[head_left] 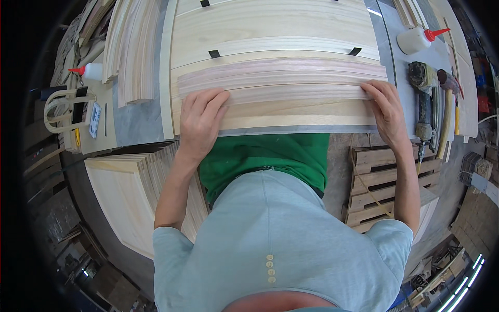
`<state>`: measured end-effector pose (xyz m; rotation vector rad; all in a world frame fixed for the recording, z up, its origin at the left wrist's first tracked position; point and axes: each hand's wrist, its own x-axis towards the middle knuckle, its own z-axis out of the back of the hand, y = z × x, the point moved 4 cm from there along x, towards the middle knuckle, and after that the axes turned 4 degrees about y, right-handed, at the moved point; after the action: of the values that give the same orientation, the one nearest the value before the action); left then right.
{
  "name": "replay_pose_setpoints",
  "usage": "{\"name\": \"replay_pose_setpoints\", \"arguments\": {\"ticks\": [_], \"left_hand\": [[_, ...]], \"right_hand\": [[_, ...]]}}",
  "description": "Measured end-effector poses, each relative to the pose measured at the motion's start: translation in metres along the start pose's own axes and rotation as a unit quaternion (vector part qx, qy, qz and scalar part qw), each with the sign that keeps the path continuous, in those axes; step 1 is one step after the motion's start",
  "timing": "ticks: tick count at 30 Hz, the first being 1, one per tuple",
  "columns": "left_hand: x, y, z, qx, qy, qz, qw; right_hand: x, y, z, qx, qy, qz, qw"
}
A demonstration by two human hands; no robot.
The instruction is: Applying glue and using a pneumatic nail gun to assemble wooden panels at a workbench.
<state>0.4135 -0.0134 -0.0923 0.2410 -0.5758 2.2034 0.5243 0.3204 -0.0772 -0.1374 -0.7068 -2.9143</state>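
The grey table [138, 123] ends just in front of the person's body; a thin grey border shows between its front edge and the wooden panel [275, 30]. On the left, a narrow gap parts the panel from a stack of boards [136, 57]. On the right, a wider grey band runs between the panel and a power tool [423, 78], with a hammer [445, 124] just beyond it and a white glue bottle [414, 41] farther back. Below, a pallet [382, 183] stands to the right and stacked panels [117, 195] to the left.

The wooden strips [291, 78] lie side by side across the near part of the panel. The left hand [201, 118], part-closed, grasps the nearest ones close to their left end, fingers bent over the top. The right hand [387, 110] grasps them likewise at the right end, its fingers curled.
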Motion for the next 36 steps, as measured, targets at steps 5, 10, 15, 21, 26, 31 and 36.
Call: {"name": "replay_pose_setpoints", "arguments": {"ticks": [5, 10, 15, 21, 26, 31, 36], "left_hand": [[-0.015, -0.012, 0.012, -0.028, -0.002, -0.001, 1.000], [-0.022, -0.015, -0.005, -0.053, 0.023, 0.013, 0.998], [-0.014, -0.020, -0.015, -0.076, 0.010, 0.021, 0.997], [-0.012, -0.020, -0.022, -0.087, -0.008, 0.015, 0.996], [-0.008, -0.021, -0.022, -0.085, -0.025, 0.029, 0.996], [-0.015, -0.025, -0.014, -0.096, -0.038, 0.050, 0.993], [-0.018, -0.037, -0.007, -0.136, -0.031, 0.053, 0.989]], "right_hand": [[-0.024, 0.012, -0.004, -0.015, -0.033, -0.023, 0.999], [-0.031, 0.006, -0.019, -0.031, -0.102, -0.070, 0.992], [-0.033, -0.008, -0.004, -0.068, -0.152, -0.091, 0.982], [-0.012, -0.094, 0.050, 0.051, -0.349, -0.230, 0.907], [0.029, -0.139, 0.062, 0.028, -0.381, -0.301, 0.873], [0.067, -0.148, 0.064, 0.090, -0.351, -0.326, 0.873], [0.079, -0.188, 0.036, 0.092, -0.495, -0.356, 0.787]]}}
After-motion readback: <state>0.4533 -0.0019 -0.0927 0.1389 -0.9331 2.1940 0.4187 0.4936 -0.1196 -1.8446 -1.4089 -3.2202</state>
